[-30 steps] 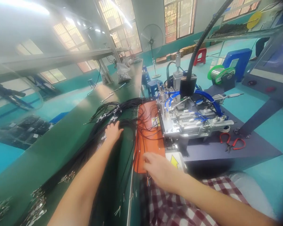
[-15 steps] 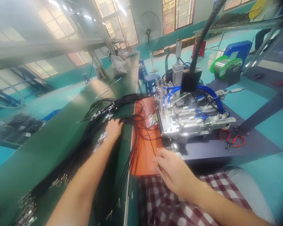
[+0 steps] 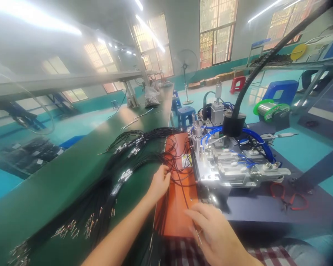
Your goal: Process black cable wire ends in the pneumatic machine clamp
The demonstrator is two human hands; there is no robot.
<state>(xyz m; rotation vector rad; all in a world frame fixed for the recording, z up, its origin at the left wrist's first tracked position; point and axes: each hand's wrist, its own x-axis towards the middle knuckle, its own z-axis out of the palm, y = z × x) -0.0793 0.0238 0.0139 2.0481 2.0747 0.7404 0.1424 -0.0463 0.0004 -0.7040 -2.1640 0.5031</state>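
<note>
A large bundle of thin black wires (image 3: pixel 105 184) with metal terminals lies across the green bench (image 3: pixel 58 184). My left hand (image 3: pixel 161 181) pinches a few black wires at the left edge of the orange mat (image 3: pixel 177 207). My right hand (image 3: pixel 211 231) is lower, at the mat's front edge, fingers closed on the stripped end of a thin black wire (image 3: pixel 188 207) that runs up across the mat. Just right of both hands stands a metal machine (image 3: pixel 227 162) with blue hoses and a black cylinder on top.
Red-handled pliers (image 3: pixel 287 195) lie on the dark table right of the machine. A green wire spool (image 3: pixel 269 109), blue stools and a standing fan (image 3: pixel 186 62) are behind. A bag of parts (image 3: pixel 151 98) and tools rest far down the bench. Checked cloth covers my lap.
My left hand moved right from the wire bundle to the mat's edge and took hold of wires. My right hand closed on a wire end and lifted slightly. The camera tilted up.
</note>
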